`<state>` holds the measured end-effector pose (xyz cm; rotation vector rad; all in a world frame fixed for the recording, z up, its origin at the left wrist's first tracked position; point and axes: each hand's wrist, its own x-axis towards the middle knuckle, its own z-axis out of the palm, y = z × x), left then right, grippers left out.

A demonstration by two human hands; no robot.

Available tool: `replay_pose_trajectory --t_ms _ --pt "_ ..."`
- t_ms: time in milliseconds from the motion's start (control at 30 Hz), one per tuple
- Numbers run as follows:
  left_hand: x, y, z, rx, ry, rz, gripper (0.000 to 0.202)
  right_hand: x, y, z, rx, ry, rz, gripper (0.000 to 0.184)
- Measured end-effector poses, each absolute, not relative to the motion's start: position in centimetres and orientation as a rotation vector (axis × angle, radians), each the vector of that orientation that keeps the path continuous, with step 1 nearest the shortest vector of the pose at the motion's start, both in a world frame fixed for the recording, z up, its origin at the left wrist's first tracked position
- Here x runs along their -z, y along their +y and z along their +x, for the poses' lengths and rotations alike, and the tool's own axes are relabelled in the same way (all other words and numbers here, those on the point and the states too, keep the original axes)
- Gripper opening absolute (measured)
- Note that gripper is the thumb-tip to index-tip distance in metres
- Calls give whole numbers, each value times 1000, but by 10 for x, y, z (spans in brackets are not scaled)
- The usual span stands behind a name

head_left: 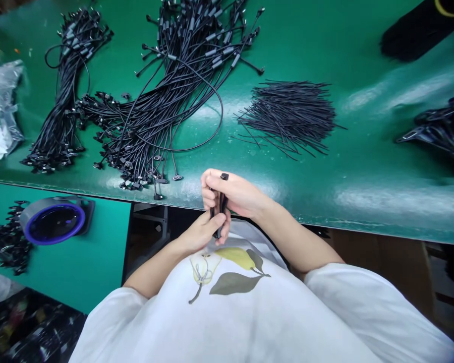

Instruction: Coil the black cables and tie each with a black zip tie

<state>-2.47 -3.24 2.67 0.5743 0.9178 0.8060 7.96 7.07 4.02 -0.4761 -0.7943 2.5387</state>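
On the table point(363, 194), the cable pile point(174, 98) lies beyond and left of the grip. The left hand point(200, 232) pinches the near end of a black cable point(223, 202), whose long axis runs away from the body; the right hand point(240, 194), nearer the strands point(293, 113), closes around its far part.

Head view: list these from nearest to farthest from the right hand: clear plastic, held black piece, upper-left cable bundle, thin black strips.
1. Held black piece: at the right hand
2. Thin black strips: ahead, right
3. Upper-left cable bundle: left
4. Clear plastic: far left
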Motion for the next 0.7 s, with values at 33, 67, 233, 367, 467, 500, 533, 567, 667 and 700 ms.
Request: replay_pose_trajectory --t_ms 33,67,233,367,467,500,533,567,667,700 --pt "-26 -32 -25 -787 925 609 53 -44 70 79 -2530 -729 -513 39" --pt "-26 -31 -26 -778 914 620 59 -46 68 78 -2513 -676 -532 40" --pt "-31 -25 -28 -812 846 343 50 -49 71 78 -2476 -627 -503 42" --pt "-42 -20 -33 -708 661 126 35 -49 79 84 -2604 -729 -388 41" --pt "-48 -17 -35 -633 551 79 36 -51 83 91 -2636 -750 -246 45" --pt "-50 -17 -34 -610 539 83 37 -51 82 92 -2635 -752 -190 46" --pt "-51 -16 -33 -596 543 96 37 -50 82 93 -2630 -756 -144 46" --pt "-51 -16 -31 -603 567 116 36 -49 81 93 -2618 -762 -116 44" --pt "-48 -16 -24 -700 720 211 34 -40 83 94 -2507 -820 -228 37" --pt "-46 -16 -23 -740 776 249 34 -37 84 95 -2426 -867 -332 34"
